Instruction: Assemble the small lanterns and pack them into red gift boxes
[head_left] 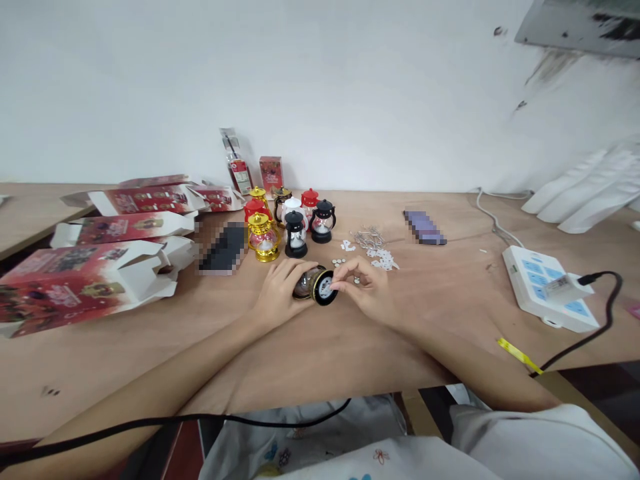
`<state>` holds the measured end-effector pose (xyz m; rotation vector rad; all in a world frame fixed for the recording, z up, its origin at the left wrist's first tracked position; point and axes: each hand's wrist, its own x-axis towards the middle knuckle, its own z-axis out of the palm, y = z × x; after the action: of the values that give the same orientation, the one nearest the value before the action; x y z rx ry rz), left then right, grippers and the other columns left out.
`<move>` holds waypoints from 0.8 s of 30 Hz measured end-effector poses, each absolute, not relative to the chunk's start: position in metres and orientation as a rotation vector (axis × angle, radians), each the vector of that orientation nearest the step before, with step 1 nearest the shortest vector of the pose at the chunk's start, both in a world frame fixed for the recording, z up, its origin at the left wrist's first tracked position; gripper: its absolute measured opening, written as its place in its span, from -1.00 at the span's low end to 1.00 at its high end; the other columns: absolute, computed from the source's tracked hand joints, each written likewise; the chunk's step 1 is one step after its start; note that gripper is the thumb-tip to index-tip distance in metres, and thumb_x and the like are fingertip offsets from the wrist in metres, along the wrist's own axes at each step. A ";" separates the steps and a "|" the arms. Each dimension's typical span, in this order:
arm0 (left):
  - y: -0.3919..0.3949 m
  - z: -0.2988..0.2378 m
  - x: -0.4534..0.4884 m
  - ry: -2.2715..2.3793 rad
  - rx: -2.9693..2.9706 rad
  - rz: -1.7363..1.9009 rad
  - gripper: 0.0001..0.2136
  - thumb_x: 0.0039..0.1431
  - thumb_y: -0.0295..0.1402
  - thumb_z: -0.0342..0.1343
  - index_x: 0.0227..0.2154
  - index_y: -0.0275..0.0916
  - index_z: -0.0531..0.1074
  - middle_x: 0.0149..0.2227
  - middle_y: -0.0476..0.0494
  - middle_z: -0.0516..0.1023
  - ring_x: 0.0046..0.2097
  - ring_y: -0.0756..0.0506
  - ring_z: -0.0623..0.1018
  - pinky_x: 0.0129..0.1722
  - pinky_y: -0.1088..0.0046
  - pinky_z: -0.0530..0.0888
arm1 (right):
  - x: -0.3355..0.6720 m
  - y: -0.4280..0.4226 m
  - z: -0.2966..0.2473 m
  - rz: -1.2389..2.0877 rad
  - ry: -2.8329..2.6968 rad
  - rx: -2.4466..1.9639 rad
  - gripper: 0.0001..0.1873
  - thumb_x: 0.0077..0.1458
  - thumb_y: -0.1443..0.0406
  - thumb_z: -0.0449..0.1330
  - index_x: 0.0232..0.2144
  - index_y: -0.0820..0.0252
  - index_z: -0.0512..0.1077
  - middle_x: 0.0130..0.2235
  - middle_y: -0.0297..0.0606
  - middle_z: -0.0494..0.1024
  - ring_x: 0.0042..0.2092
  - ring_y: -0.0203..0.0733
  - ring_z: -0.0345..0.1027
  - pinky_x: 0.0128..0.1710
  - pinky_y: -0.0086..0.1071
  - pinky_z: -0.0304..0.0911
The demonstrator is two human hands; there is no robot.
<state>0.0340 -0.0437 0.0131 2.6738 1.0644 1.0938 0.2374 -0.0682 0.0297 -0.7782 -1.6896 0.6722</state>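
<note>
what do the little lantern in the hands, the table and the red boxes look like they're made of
The little lantern is likely moulded plastic: a glossy black base and a clear globe that catches the light. The table looks like wood or wood-look board, matte, with faint grain and a pale front edge. The red boxes seem to be printed cardboard, slightly glossy outside and plain white inside the folded flaps.

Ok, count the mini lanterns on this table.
9: one lantern on its side, held between left hand and right hand; eight upright in a cluster behind, overlapping, so others may be hidden.
</note>
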 end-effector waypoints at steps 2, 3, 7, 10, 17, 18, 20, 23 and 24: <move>-0.044 0.013 0.034 1.061 2.686 1.095 -0.58 0.11 -0.17 0.18 -0.01 -0.20 0.31 -0.08 -0.20 0.49 -0.06 -0.20 0.46 -0.08 0.27 0.33 | 0.238 -0.068 0.030 0.716 -1.689 -0.782 -0.81 0.03 0.23 0.30 -0.42 0.14 0.35 -0.40 -0.37 0.51 -0.33 -0.31 0.44 -0.32 -0.41 0.36; -0.044 0.012 0.034 1.057 2.692 1.099 -0.58 0.11 -0.17 0.18 -0.01 -0.20 0.31 -0.08 -0.20 0.48 -0.06 -0.20 0.45 -0.08 0.26 0.33 | 0.239 -0.067 0.031 0.732 -1.692 -0.784 -0.80 0.03 0.22 0.30 -0.42 0.15 0.34 -0.40 -0.37 0.51 -0.34 -0.31 0.43 -0.33 -0.42 0.36; -0.043 0.011 0.034 1.071 2.689 1.088 -0.59 0.11 -0.17 0.18 0.00 -0.19 0.32 -0.07 -0.20 0.48 -0.06 -0.20 0.45 -0.08 0.26 0.32 | 0.240 -0.066 0.032 0.777 -1.705 -0.776 -0.76 0.02 0.20 0.31 -0.43 0.15 0.32 -0.41 -0.37 0.49 -0.34 -0.32 0.42 -0.33 -0.41 0.34; -0.043 0.011 0.034 1.086 2.680 1.056 -0.58 0.10 -0.16 0.18 0.00 -0.17 0.32 -0.07 -0.20 0.48 -0.05 -0.20 0.45 -0.07 0.26 0.32 | 0.242 -0.065 0.031 0.797 -1.721 -0.772 -0.76 0.02 0.21 0.31 -0.43 0.14 0.30 -0.40 -0.38 0.49 -0.33 -0.32 0.41 -0.31 -0.41 0.33; -0.043 0.011 0.033 1.111 2.708 1.062 -0.58 0.09 -0.16 0.19 -0.01 -0.18 0.35 -0.09 -0.19 0.49 -0.07 -0.20 0.46 -0.09 0.26 0.30 | 0.241 -0.067 0.031 0.667 -1.807 -0.834 -0.78 0.06 0.19 0.28 -0.41 0.14 0.31 -0.41 -0.38 0.49 -0.37 -0.32 0.40 -0.37 -0.43 0.33; -0.043 0.011 0.033 1.122 2.712 1.058 -0.59 0.10 -0.15 0.18 -0.01 -0.16 0.35 -0.10 -0.19 0.49 -0.07 -0.20 0.46 -0.09 0.26 0.30 | 0.241 -0.068 0.032 0.624 -1.810 -0.850 -0.79 0.06 0.20 0.28 -0.42 0.14 0.32 -0.43 -0.38 0.49 -0.38 -0.32 0.40 -0.38 -0.43 0.32; -0.043 0.011 0.033 1.133 2.721 1.055 -0.58 0.10 -0.14 0.18 0.01 -0.15 0.34 -0.10 -0.19 0.49 -0.07 -0.20 0.45 -0.10 0.26 0.29 | 0.239 -0.068 0.033 0.522 -1.800 -0.854 -0.80 0.05 0.21 0.29 -0.43 0.14 0.33 -0.41 -0.37 0.49 -0.36 -0.31 0.40 -0.36 -0.42 0.33; -0.042 0.011 0.032 1.117 2.737 1.063 -0.56 0.11 -0.15 0.17 0.03 -0.17 0.33 -0.09 -0.20 0.49 -0.07 -0.20 0.45 -0.11 0.27 0.29 | 0.238 -0.066 0.033 0.455 -1.752 -0.808 -0.76 -0.03 0.21 0.35 -0.35 0.14 0.38 -0.25 -0.27 0.50 -0.25 -0.25 0.42 -0.23 -0.35 0.37; -0.042 0.010 0.031 1.110 2.744 1.068 -0.56 0.12 -0.15 0.17 0.03 -0.17 0.34 -0.09 -0.20 0.49 -0.07 -0.20 0.45 -0.11 0.27 0.28 | 0.238 -0.065 0.032 0.485 -1.750 -0.800 -0.73 -0.05 0.21 0.36 -0.30 0.14 0.39 -0.20 -0.25 0.51 -0.22 -0.24 0.43 -0.20 -0.34 0.38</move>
<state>0.0313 -0.0424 0.0105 2.7436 1.1105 1.0676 0.2382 -0.0646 0.0319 -0.8004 -1.7497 0.4848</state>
